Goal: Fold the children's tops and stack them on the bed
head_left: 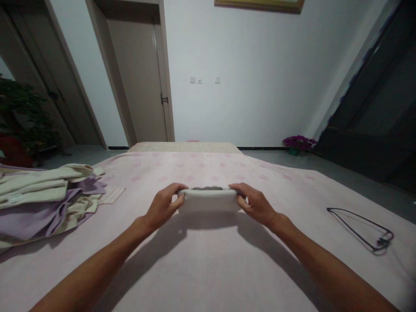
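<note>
A white, box-like object [209,202] with a rounded upper edge is held level between my two hands, above the pink-patterned cloth [208,268]. Something dark shows just over its far edge; what it is I cannot make out. My left hand [167,201] grips its left end, thumb on the near side and fingers over the top. At the right end, my right hand [255,203] pinches it the same way. Shadows of both arms and the object fall on the cloth below.
To the left lies a pile of cream and purple clothes [48,199]. A thin black triangular frame, like a clothes hanger [360,227], rests at the right. Beyond the cloth stand a door [136,73], a white wall [247,104] and a pot of purple flowers [299,142].
</note>
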`<action>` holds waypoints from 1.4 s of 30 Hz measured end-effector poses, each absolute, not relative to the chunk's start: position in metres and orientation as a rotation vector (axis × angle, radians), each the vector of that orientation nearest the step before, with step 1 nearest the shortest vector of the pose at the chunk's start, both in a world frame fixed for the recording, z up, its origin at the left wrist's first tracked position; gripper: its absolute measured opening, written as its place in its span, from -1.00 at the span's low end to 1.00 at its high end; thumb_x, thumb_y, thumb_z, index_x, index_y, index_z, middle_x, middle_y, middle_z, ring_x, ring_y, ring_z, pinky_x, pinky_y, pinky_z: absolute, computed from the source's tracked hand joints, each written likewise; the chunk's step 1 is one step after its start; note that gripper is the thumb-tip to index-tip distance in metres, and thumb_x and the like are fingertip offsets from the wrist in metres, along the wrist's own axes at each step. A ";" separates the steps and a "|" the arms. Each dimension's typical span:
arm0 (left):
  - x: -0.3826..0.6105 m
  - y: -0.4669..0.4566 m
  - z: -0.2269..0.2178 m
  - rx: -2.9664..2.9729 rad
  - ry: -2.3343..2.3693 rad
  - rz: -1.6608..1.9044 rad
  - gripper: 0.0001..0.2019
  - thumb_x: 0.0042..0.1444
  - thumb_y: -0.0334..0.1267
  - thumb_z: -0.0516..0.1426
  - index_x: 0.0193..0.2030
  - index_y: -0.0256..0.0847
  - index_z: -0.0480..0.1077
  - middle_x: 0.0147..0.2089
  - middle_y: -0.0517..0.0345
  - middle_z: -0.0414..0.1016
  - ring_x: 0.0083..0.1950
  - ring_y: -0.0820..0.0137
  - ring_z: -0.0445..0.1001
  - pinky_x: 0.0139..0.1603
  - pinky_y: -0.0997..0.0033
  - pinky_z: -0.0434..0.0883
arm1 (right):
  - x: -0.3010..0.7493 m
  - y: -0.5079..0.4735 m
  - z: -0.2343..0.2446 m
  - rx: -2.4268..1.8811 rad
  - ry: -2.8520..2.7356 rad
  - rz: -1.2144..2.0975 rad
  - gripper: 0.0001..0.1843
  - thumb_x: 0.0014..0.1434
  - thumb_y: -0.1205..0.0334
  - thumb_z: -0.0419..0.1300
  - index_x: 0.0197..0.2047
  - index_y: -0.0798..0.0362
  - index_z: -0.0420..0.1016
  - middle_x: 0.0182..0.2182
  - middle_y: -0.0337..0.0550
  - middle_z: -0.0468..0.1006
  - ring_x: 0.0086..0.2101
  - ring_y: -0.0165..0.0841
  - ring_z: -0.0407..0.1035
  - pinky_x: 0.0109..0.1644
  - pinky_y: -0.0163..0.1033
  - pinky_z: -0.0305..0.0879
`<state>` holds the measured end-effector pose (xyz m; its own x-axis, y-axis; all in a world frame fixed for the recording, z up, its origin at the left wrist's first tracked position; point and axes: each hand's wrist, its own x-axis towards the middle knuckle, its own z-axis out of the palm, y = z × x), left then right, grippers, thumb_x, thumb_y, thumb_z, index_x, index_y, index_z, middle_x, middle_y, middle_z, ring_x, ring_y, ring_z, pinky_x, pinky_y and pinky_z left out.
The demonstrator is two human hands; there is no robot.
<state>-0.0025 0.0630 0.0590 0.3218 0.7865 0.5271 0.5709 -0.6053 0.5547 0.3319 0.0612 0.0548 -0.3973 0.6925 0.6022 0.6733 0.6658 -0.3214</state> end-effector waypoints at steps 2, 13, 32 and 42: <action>0.000 0.069 0.078 2.061 1.241 1.227 -0.79 0.23 -0.20 0.05 -0.10 -0.19 0.42 -0.24 0.17 0.52 -0.26 0.39 0.46 -0.23 0.43 0.39 | 0.326 0.066 0.081 -1.183 -1.958 0.197 -0.56 0.15 0.36 -0.01 0.05 0.02 0.51 -0.14 -0.12 0.60 -0.23 -0.31 0.48 -0.10 -0.21 0.41; 0.005 0.103 0.000 1.853 1.597 0.676 -0.78 0.17 -0.18 0.10 -0.14 -0.26 0.45 -0.35 0.09 0.56 -0.30 0.30 0.54 -0.27 0.37 0.43 | 0.321 0.103 -0.005 -1.609 -1.872 0.690 -0.63 0.24 0.12 0.01 -0.20 0.13 0.60 -0.30 -0.03 0.65 -0.25 -0.19 0.52 -0.21 -0.16 0.43; 0.006 0.071 -0.012 2.583 1.171 0.428 -0.43 0.36 0.03 -0.05 0.41 -0.18 0.16 0.48 -0.16 0.05 0.49 0.09 0.03 0.41 0.01 0.11 | 0.320 0.079 -0.005 -1.506 -2.526 0.311 -0.33 0.41 -0.10 -0.15 0.45 0.08 0.10 0.40 0.05 0.10 0.36 -0.10 0.01 0.41 0.13 -0.02; -0.011 0.106 -0.002 1.994 1.594 0.465 -0.59 0.06 0.09 0.15 -0.19 -0.24 0.49 -0.16 -0.06 0.60 -0.12 0.14 0.53 -0.14 0.29 0.36 | 0.334 0.117 0.013 -1.520 -2.551 0.424 -0.51 0.24 -0.05 0.12 0.10 0.05 0.55 0.02 0.05 0.58 0.00 -0.11 0.46 0.12 -0.04 0.34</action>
<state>-0.0112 0.1057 -0.0023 0.2407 0.9685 -0.0643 0.7821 -0.1543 0.6037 0.3340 0.1174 0.0129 -0.4787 0.8777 -0.0222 0.8376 0.4490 -0.3113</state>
